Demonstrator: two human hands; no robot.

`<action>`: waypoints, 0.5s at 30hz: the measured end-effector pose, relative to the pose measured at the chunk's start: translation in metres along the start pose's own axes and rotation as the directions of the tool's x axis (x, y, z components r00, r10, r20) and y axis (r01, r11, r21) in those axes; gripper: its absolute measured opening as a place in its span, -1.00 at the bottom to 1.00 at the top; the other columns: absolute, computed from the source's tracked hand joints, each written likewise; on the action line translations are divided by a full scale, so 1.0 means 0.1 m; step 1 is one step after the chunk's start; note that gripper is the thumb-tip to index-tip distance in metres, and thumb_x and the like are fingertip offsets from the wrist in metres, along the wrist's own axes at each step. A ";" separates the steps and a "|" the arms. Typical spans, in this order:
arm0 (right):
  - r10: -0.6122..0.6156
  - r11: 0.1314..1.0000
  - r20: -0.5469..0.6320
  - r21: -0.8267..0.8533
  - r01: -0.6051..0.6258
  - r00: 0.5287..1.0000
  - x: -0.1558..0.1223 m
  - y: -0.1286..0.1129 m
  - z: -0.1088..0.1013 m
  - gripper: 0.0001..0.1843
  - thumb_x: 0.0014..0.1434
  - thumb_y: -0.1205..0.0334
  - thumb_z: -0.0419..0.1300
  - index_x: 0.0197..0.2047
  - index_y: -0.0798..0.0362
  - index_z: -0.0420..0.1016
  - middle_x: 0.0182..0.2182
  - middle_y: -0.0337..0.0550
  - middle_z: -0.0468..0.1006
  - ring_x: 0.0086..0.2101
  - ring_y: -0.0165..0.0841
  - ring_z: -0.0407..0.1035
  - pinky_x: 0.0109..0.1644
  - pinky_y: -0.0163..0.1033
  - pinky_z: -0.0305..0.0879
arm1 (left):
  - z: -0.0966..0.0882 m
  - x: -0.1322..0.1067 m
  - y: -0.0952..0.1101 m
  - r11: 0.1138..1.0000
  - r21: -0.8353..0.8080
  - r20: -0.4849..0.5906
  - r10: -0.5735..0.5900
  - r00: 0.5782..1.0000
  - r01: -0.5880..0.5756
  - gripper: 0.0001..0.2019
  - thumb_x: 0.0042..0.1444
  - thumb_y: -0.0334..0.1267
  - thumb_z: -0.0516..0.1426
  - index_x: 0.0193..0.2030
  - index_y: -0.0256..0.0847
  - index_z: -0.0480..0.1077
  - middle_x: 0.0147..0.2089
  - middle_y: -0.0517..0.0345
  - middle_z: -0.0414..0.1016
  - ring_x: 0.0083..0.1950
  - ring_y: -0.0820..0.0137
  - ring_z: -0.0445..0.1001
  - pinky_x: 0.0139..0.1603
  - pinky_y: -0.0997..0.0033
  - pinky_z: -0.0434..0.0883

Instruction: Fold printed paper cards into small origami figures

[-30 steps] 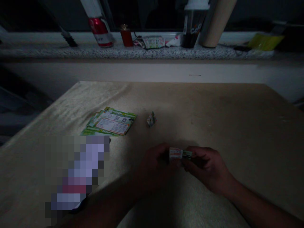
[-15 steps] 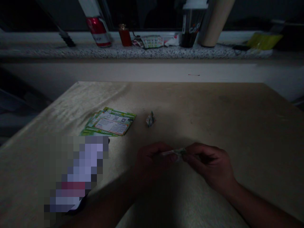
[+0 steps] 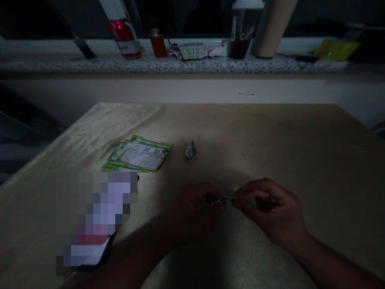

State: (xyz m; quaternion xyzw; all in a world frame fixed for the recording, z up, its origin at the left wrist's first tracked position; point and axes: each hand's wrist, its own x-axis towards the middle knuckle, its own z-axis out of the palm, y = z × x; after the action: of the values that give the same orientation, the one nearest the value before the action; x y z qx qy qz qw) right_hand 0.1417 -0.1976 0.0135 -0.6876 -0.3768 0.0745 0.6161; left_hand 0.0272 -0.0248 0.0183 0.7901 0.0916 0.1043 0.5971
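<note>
Between my hands, above the near part of the table [image 3: 288, 140], is a small folded piece of printed paper [image 3: 224, 199] with greenish and white patches. My left hand [image 3: 198, 204] pinches its left end, the fingers in deep shadow. At the other end, the thumb and forefinger of my right hand [image 3: 270, 212] close on the paper's tip. Beyond them stands a small folded paper shape [image 3: 190, 151] with a pointed top. Left of it lies a fanned stack of green and white leaflets [image 3: 141, 154].
A phone with a blurred-out screen [image 3: 100, 224] lies beside my left forearm. On the speckled windowsill [image 3: 192, 68] stand a red and white can [image 3: 123, 40], a small red bottle [image 3: 158, 44], a dark lidded cup [image 3: 240, 32], a beige cylinder [image 3: 273, 30] and crumpled wrappers [image 3: 192, 52].
My right hand has shifted slightly right, and the held paper now appears thinner, more edge-on. My left hand has turned a little. The leaflets and standing paper shape stay put.
</note>
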 end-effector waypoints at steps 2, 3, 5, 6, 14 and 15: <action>-0.008 1.000 0.025 0.006 0.007 1.000 -0.01 0.00 -0.01 -0.82 0.02 0.41 0.44 -0.36 -0.02 0.57 -0.44 -0.28 0.68 -0.47 -0.46 0.57 -0.39 -0.45 0.48 | -0.05 0.01 0.03 0.998 -0.018 0.044 0.062 0.997 -0.061 -0.93 0.06 -0.34 0.30 -0.31 -0.29 0.56 -0.39 0.16 0.55 -0.35 0.43 0.48 -0.28 0.48 0.40; -0.009 1.000 0.035 0.003 0.009 0.999 -0.01 0.01 -0.02 -0.83 0.02 0.41 0.43 -0.35 -0.02 0.57 -0.43 -0.27 0.68 -0.46 -0.45 0.58 -0.38 -0.45 0.48 | -0.08 0.01 0.04 0.996 -0.024 0.065 0.088 0.994 -0.087 -0.91 0.05 -0.36 0.31 -0.28 -0.28 0.57 -0.36 0.15 0.57 -0.32 0.43 0.50 -0.25 0.48 0.41; -0.012 1.000 0.043 0.000 0.012 0.999 -0.02 0.03 -0.01 -0.83 0.03 0.40 0.43 -0.35 -0.02 0.57 -0.43 -0.27 0.68 -0.46 -0.46 0.58 -0.37 -0.46 0.48 | -0.11 0.00 0.05 0.994 -0.008 0.089 0.108 0.990 -0.107 -0.84 0.01 -0.38 0.34 -0.22 -0.28 0.57 -0.31 0.14 0.59 -0.28 0.41 0.52 -0.22 0.48 0.43; -0.016 1.000 0.047 0.004 0.015 0.999 -0.02 0.04 -0.01 -0.83 0.03 0.40 0.43 -0.34 -0.02 0.56 -0.43 -0.27 0.67 -0.46 -0.46 0.58 -0.38 -0.46 0.47 | -0.11 0.00 0.05 0.994 0.005 0.098 0.106 0.990 -0.107 -0.82 0.00 -0.38 0.35 -0.21 -0.28 0.57 -0.30 0.13 0.60 -0.27 0.41 0.53 -0.22 0.48 0.43; -0.060 0.998 0.139 0.026 0.057 0.988 0.01 0.00 -0.01 -0.82 0.05 0.42 0.42 -0.31 0.00 0.56 -0.44 -0.26 0.67 -0.47 -0.47 0.57 -0.38 -0.47 0.48 | -0.13 0.02 0.07 0.999 -0.038 0.126 -0.015 0.992 0.020 -0.95 0.07 -0.34 0.34 -0.32 -0.27 0.61 -0.41 0.20 0.58 -0.37 0.50 0.48 -0.33 0.56 0.35; -0.061 0.998 0.146 0.027 0.058 0.987 0.00 -0.01 -0.02 -0.81 0.04 0.42 0.42 -0.31 -0.01 0.56 -0.44 -0.27 0.67 -0.46 -0.46 0.57 -0.38 -0.47 0.48 | -0.13 0.02 0.07 0.996 -0.071 0.138 -0.043 0.989 0.053 -0.94 0.07 -0.33 0.35 -0.33 -0.27 0.61 -0.43 0.21 0.57 -0.39 0.51 0.47 -0.35 0.57 0.34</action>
State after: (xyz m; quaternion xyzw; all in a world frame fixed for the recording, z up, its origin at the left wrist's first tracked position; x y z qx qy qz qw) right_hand 0.1425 -0.1989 0.0149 -0.6617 -0.4405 0.1109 0.5964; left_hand 0.0257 -0.0139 0.0285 0.7701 0.0655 0.0390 0.6333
